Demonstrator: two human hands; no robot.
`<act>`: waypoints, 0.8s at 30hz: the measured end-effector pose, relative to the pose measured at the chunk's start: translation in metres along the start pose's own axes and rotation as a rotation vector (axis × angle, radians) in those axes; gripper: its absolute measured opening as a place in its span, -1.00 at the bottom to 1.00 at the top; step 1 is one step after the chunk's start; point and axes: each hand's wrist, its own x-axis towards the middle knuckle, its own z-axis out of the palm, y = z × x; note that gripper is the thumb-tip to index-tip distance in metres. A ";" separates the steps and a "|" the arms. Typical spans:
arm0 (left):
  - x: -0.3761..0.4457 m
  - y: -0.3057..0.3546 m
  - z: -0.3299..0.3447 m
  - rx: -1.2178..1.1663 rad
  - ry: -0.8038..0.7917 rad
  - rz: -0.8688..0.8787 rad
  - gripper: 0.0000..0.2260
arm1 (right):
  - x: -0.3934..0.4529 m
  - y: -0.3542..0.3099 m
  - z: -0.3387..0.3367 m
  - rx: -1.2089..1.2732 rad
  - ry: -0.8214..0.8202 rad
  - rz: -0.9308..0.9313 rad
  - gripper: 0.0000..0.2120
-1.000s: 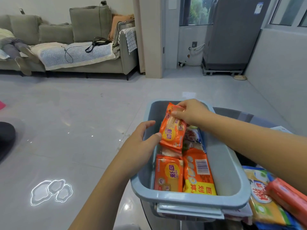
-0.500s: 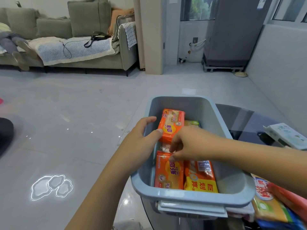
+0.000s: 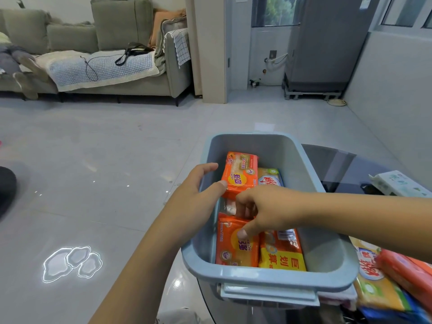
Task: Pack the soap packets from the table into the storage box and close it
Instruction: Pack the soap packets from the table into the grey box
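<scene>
While both hands steady it, orange soap packet (image 3: pixel 239 175) lies lengthwise along storage box (image 3: pixel 268 278).

Grey-blue storage box (image 3: pixel 268 278) holds orange soap packets (image 3: pixel 240 174) and a yellow packet (image 3: pixel 282 258).

Soft, even daylight comes from the window (image 3: pixel 275 10) at the top and fills the room. The glossy floor (image 3: pixel 93 183) carries a bright cloud-shaped glare patch and small specks of reflection. Shadows are faint. Wide-angle bending curves the walls at the edges. The lower right corner is slightly blurred.
</scene>
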 end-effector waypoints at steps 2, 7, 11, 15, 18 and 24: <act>0.001 -0.001 0.000 0.006 0.004 -0.003 -0.65 | -0.001 -0.002 0.001 0.060 -0.022 -0.002 -0.70; 0.000 -0.002 0.000 0.003 -0.002 -0.013 -0.65 | 0.003 -0.004 0.007 0.177 -0.030 0.051 -0.69; -0.001 0.000 -0.001 0.012 -0.005 -0.017 -0.65 | 0.007 -0.001 0.002 0.567 0.034 0.130 -0.90; 0.000 0.000 0.000 0.038 -0.002 -0.018 -0.64 | 0.009 0.000 -0.004 0.672 -0.072 0.197 -0.97; -0.001 0.000 0.000 0.029 0.002 -0.011 -0.64 | 0.013 0.002 -0.002 0.576 -0.122 0.201 -0.94; -0.001 0.001 0.000 0.041 0.003 0.000 -0.65 | 0.017 -0.011 -0.009 0.287 -0.254 0.190 -0.68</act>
